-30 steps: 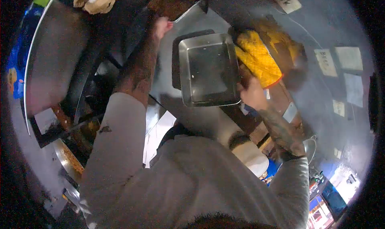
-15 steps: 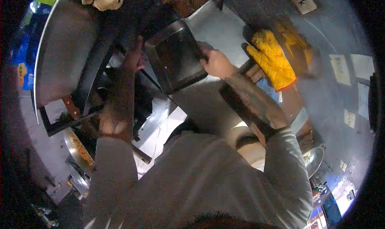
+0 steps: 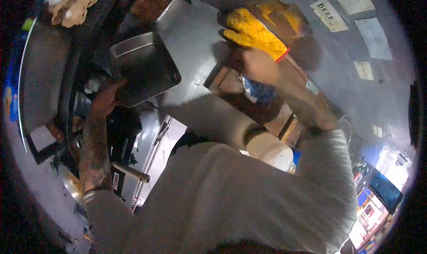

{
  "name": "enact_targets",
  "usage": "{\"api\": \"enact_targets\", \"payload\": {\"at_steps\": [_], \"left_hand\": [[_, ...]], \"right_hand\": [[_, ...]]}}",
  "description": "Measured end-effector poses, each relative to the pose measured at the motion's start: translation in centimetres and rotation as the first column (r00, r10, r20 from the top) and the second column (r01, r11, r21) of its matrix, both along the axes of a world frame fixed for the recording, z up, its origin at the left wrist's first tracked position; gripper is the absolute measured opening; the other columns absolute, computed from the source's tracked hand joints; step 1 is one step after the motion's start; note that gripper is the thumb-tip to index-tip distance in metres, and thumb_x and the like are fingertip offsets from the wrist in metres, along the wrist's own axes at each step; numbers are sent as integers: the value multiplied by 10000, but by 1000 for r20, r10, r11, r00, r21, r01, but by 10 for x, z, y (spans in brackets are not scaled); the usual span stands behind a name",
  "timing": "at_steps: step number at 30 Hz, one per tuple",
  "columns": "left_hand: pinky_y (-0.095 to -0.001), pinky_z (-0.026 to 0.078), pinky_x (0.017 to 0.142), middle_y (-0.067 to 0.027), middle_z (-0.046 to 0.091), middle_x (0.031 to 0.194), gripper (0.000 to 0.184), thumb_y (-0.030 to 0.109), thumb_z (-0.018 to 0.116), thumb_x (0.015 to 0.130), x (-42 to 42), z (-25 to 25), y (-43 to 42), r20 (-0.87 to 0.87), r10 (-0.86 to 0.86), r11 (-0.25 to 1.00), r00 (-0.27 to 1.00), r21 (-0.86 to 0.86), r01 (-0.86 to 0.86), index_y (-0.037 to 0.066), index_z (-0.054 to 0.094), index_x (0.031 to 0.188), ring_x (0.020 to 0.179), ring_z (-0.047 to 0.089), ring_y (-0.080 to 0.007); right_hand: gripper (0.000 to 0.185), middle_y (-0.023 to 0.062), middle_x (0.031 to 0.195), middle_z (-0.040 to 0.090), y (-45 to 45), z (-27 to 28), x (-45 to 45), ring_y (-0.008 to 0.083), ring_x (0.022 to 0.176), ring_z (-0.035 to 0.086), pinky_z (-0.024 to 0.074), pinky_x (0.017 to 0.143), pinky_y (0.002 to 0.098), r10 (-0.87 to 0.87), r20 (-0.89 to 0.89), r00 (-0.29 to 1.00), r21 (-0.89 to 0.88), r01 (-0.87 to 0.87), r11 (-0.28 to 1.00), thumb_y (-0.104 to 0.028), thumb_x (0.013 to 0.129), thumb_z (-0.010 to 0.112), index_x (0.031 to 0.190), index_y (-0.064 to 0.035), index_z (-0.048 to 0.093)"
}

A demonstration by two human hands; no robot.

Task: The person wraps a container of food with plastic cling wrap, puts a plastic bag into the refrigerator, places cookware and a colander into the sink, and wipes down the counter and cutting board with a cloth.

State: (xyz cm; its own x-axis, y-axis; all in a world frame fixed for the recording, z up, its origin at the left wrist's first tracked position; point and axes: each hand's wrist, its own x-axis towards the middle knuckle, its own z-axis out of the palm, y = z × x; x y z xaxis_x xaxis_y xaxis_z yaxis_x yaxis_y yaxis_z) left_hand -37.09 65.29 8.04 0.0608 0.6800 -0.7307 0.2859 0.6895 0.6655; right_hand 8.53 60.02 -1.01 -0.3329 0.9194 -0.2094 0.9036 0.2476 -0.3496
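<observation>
A deep rectangular metal pan (image 3: 149,69) is tilted at the left of the steel counter (image 3: 193,45). My left hand (image 3: 106,96) grips it by its near left corner. Blurred by motion, my right hand (image 3: 260,67) is over the counter's right part, right beside the yellow oven mitt (image 3: 255,32) with a red edge. Its fingers are smeared, so whether it touches the mitt or holds anything cannot be made out. Below that hand lies a blue and white cloth or packet (image 3: 258,90).
Handwritten labels, one reading BEEF (image 3: 329,15), are on the steel surface at right. Brown paper (image 3: 73,5) lies at the upper left. A round white-topped container (image 3: 271,154) stands near my body. A tube-like handle (image 3: 131,172) juts out at lower left.
The pan has moved from the middle to the left, now in my left hand. My right hand has let go of the pan and moved right to beside the mitt. The view has turned somewhat.
</observation>
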Motion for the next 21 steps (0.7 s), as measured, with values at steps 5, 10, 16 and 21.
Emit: {"api": "enact_targets", "payload": {"at_steps": [5, 10, 16, 21], "left_hand": [[-335, 559, 754, -105, 647, 1078, 372, 223, 592, 905, 23, 57, -53, 214, 63, 993, 975, 81, -82, 12, 534, 1206, 919, 658, -212], [-321, 533, 784, -95, 650, 1052, 303, 204, 577, 904, 36, 100, -118, 283, 225, 968, 932, 47, -247, 9, 587, 1135, 902, 651, -189], [-310, 466, 801, -49, 638, 1001, 317, 232, 595, 867, 16, 122, -185, 175, 453, 858, 874, 182, -481, 36, 602, 1116, 923, 601, -162], [-314, 453, 841, -70, 620, 1046, 370, 262, 585, 864, 17, 154, -258, 61, 547, 759, 835, 386, -525, 28, 579, 1150, 962, 587, -182]], "right_hand": [[478, 209, 1186, 528, -92, -16, 32, 421, 977, 592, 529, 804, 467, -294, 274, 916, 82, 282, 956, -188, 862, 519, 1333, -247, 465], [489, 277, 1198, 471, -92, -7, 2, 418, 972, 582, 514, 824, 459, -164, 226, 960, 52, 156, 986, -86, 845, 479, 1332, -85, 438], [320, 204, 965, 552, -93, -3, -94, 384, 902, 620, 526, 749, 458, 123, -196, 973, -49, -136, 990, -161, 800, 626, 1115, -102, 608], [275, 215, 1057, 589, 41, -25, -112, 392, 918, 636, 547, 748, 481, -83, -36, 996, 146, 87, 985, -185, 889, 462, 1063, -67, 638]]}}
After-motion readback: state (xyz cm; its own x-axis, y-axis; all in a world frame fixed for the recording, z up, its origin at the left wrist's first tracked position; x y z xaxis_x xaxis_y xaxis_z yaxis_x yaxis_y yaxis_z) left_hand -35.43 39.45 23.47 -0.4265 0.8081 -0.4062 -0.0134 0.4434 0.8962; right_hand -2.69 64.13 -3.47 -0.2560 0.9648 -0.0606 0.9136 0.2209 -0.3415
